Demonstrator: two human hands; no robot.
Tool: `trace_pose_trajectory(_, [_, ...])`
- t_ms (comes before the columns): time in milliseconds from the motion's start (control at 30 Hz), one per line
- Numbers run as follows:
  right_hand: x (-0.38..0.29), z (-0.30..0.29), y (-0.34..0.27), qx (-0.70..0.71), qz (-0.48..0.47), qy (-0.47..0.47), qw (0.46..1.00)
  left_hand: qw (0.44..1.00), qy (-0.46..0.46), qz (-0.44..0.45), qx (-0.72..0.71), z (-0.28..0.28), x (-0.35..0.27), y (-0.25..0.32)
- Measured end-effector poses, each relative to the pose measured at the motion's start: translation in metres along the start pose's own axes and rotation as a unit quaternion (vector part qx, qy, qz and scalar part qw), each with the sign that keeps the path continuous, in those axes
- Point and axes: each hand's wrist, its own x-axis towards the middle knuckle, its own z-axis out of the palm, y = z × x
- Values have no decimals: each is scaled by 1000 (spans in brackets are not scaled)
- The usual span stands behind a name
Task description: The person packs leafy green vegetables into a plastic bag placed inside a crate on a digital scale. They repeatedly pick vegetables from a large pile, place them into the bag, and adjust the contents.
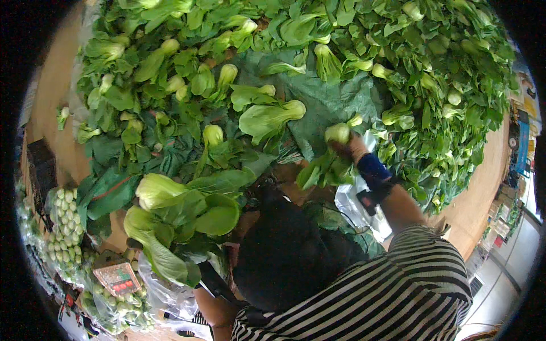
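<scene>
My right hand, with a dark blue wristband behind it, is closed around a head of bok choy near its pale base. Leaves of that head hang below the fingers. On the left, two large heads of bok choy, an upper one and a lower one, are held up close to the camera. A dark fingertip of my left hand shows beside the lower base; leaves hide the other fingers. Strapped to the left forearm is a black device.
Piled bok choy surrounds a green woven sheet. Clear plastic lies beneath my right arm. Bagged pale green produce and a labelled pack sit at lower left. A blue cart stands far right.
</scene>
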Motion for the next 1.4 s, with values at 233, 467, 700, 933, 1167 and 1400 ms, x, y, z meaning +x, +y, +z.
trace_pose_trajectory(233, [-14,73,24,-180,175,-119,961,989,75,130,-12,-23,-124,0])
trace_pose_trajectory(467, [45,-41,99,87,-294,-24,952,931,-5,327,-164,-64,-228,0])
trace_pose_trajectory(700, [-18,-181,-53,474,-280,-116,827,870,-14,430,-241,-125,-315,-44])
trace_pose_trajectory(933, [-192,-113,-293,259,-481,-197,814,847,-54,450,-279,-180,-349,-57])
trace_pose_trajectory(1167, [-308,39,-461,77,-642,-374,665,863,-277,321,-274,-236,-300,-3])
trace_pose_trajectory(1400, [-293,190,-488,4,-450,-593,667,931,-123,248,-238,-241,-211,11])
